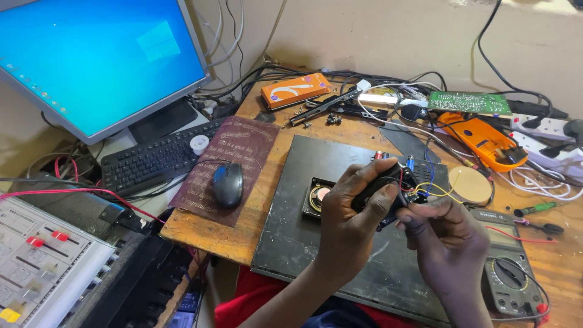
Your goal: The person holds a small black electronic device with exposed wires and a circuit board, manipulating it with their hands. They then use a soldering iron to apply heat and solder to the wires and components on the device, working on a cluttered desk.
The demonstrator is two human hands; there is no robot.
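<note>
Black wired module (398,185) gripped by left hand (352,212); right hand (446,234) pinching wires.

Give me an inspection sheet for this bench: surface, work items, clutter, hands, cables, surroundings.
Surface: wooden bench with a dark metal panel lying flat under the hands.
Job's things: small black wired module, held above the panel; small round speaker resting on the panel.
Clutter: orange box, green circuit board, orange multimeter, dark multimeter, green screwdriver.
Grippers: left hand grips the module; right hand pinches its wires.
Cables: tangled black and white leads along the back edge; red wire at left.
Surroundings: monitor, keyboard, mouse, mixer console.
</note>
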